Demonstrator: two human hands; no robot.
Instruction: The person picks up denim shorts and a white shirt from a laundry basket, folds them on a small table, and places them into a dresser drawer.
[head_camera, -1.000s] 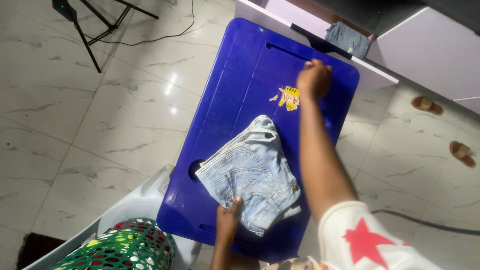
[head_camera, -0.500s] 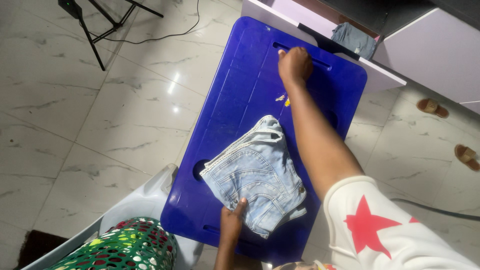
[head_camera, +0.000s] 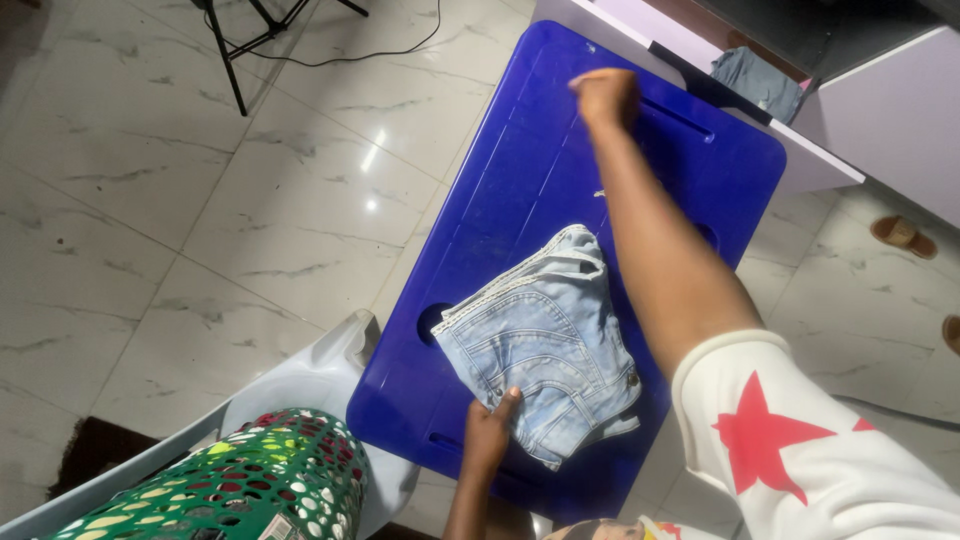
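**Folded denim shorts on the blue table**

At seven o'clock of the view stands a green plastic laundry basket with a perforated wall (head_camera: 250, 480); what lies inside it I cannot make out. It rests against a pale grey plastic chair (head_camera: 300, 385). At one o'clock an open lilac cabinet compartment (head_camera: 700, 40) holds a crumpled grey-blue piece of cloth (head_camera: 755, 80).

The folded pair of light blue, faded denim shorts (head_camera: 545, 345) lies on the near half of the rectangular blue plastic table (head_camera: 500, 200), waistband towards ten o'clock, with a pale stitched hem along its upper edge and a curved seam across the middle.

My left hand (head_camera: 490, 430) presses on the shorts' near edge at six o'clock, thumb on the denim, fingers curled narrow. My right hand (head_camera: 605, 95) is stretched to the table's far end at twelve o'clock, closed in a fist on the blue surface; whether it grips anything I cannot tell.
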